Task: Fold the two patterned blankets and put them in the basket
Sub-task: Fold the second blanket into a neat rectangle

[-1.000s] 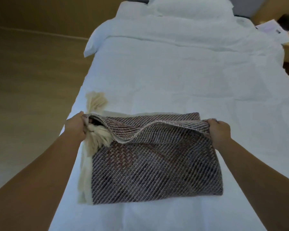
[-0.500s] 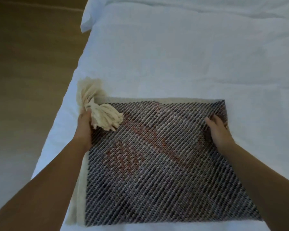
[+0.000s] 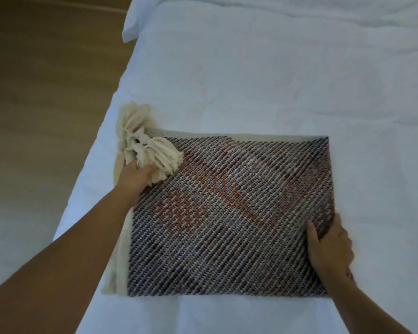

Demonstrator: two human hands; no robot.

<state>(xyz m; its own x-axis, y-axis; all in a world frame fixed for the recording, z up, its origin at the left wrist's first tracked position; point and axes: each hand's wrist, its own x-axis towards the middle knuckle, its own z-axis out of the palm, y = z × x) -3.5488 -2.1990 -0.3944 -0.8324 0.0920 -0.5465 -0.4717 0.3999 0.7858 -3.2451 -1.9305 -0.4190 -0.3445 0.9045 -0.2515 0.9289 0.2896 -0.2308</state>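
A wide bed [image 3: 251, 80] under a smooth white cotton sheet fills most of the view. A loose white corner of bedding [image 3: 130, 27] hangs over its left edge near the top. To the left runs a brown wooden floor [image 3: 46, 92], dim and bare.

On the near part of the bed lies a folded blanket [image 3: 227, 213] of dark and pale woven yarn with rust-orange diagonal bands and a cream border. It is flat and roughly square. A bunch of cream yarn tassels [image 3: 152, 150] sits on its far-left corner, partly on the weave and partly on the sheet.

The left hand [image 3: 135, 177] lies at the blanket's left edge with its fingers buried in the tassels; whether it grips them or only pushes them cannot be told. The right hand [image 3: 328, 247] holds the blanket's right edge, thumb on top of the weave and fingers curled round the side.

A second ago both hands held the upper layer raised along its far edge; it is now laid down flat. Half a second ago the right hand rested near the far-right corner; it has since slid down the right edge towards the near corner. The left hand stays by the tassels.
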